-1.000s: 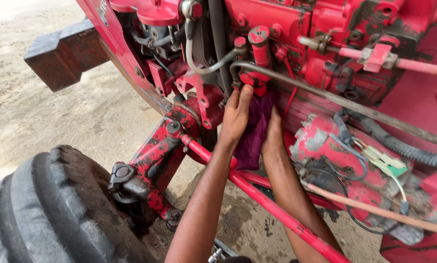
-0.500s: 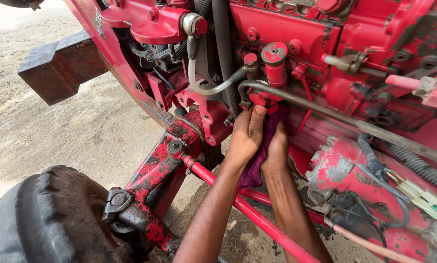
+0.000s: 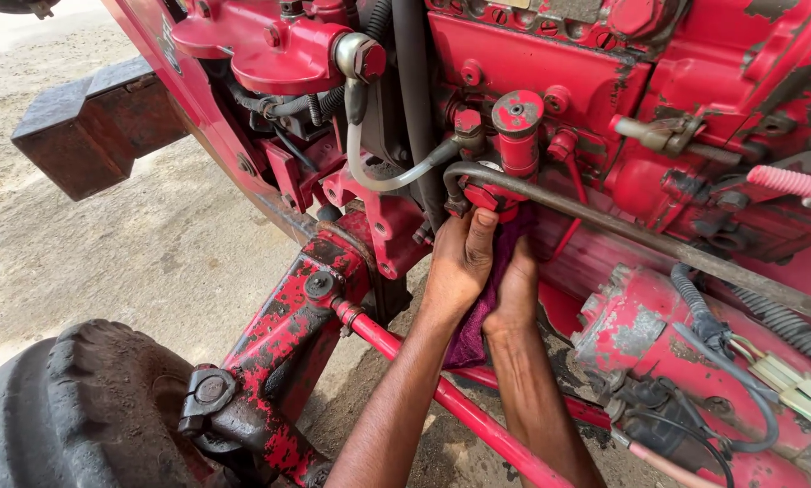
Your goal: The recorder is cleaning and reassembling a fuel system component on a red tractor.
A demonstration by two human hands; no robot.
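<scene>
Both my hands reach up under a red tractor engine (image 3: 550, 63). My left hand (image 3: 458, 262) lies flat with its fingertips on a small red fitting (image 3: 482, 196) below a red cylindrical cap (image 3: 517, 131). My right hand (image 3: 514, 294) is pressed beside it, curled against a purple cloth (image 3: 478, 321) that is bunched between the two hands and hangs down below them. A grey metal pipe (image 3: 604, 221) runs rightward just above my fingers. Most of the fingers of my right hand are hidden behind the cloth.
A black front tyre (image 3: 71, 407) sits at lower left beside a chipped red axle arm (image 3: 288, 325). A red steering rod (image 3: 450, 407) crosses under my forearms. A rusty weight block (image 3: 89, 126) sticks out at upper left. Hoses and wires (image 3: 749, 361) cluster at right. Sandy ground lies below.
The view has moved closer and tilted down on the engine. My hands stay together on the cloth and have shifted slightly up to the fitting under the red cap.
</scene>
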